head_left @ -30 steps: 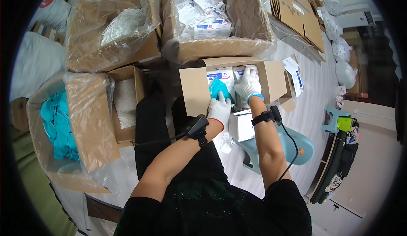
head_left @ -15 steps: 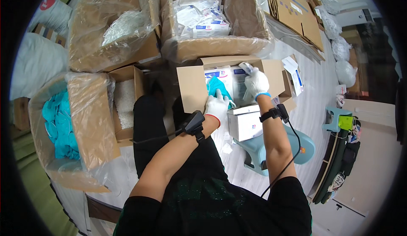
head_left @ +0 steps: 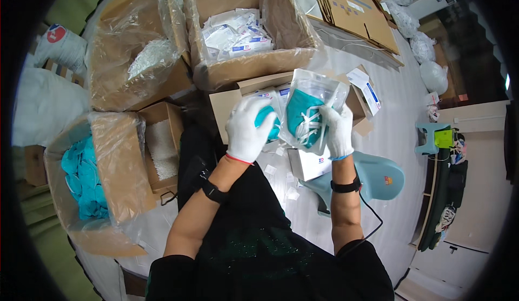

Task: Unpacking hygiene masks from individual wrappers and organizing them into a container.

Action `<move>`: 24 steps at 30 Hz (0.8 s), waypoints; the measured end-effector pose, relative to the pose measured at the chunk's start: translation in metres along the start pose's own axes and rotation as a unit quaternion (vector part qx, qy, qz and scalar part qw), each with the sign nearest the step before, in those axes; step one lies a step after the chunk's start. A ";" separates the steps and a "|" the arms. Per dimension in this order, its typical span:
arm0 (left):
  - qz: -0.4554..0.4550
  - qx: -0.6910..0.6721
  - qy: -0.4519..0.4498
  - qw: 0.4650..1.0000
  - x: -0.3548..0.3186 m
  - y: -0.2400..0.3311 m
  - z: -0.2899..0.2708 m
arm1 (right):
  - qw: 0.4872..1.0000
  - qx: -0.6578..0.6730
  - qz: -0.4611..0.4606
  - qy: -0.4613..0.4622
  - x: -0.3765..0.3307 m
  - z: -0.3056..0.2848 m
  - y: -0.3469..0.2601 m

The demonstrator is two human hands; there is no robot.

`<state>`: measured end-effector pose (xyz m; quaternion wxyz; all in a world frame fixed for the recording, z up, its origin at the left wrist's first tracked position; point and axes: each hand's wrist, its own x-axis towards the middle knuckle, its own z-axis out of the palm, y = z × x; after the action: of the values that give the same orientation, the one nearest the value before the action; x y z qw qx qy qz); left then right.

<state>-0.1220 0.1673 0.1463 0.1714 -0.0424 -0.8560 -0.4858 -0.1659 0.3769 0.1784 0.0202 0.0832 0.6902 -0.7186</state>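
**Inspector:** Condition of the 2 hands?

**Recorder:** Both gloved in white. The right hand [head_left: 340, 131] grips a clear bag [head_left: 320, 81] by its right side, fingers closed on the film. The left hand [head_left: 246, 128] is curled around a loose teal mask [head_left: 265, 118], which shows only in part past the glove.

**Inspector:** Position of the bag?

**Recorder:** Raised over the open carton [head_left: 223, 114], to the right of the left hand. It shows a bagged mask [head_left: 297, 112], also teal, with white straps [head_left: 309, 121] across its front. Whether the bag touches the loose mask, I cannot tell.

**Inspector:** Expected handling?

**Recorder:** In my judgement, all light. The film should be thin, flexible and rather slippery against fabric gloves. Both masks are probably soft yet springy, not breakable, but liable to crease under a hard squeeze. The straps could snag a fingertip.

**Inspector:** Recommended hold?

**Recorder:** For the bag, a pinch at the side edge or the upper film, off the mask's body. For the loose mask, a broad, gentle grip along its rim, 1 thumb opposing the fingers.
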 end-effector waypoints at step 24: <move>-0.107 0.044 -0.286 0.951 -0.078 -0.004 -0.092 | 0.956 -0.195 -0.066 -0.208 -0.112 0.085 0.042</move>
<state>-0.0264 0.0944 0.1596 -0.1315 -0.0802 -0.8893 -0.4306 -0.0573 0.2810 0.1564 0.1322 -0.1192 0.8013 -0.5712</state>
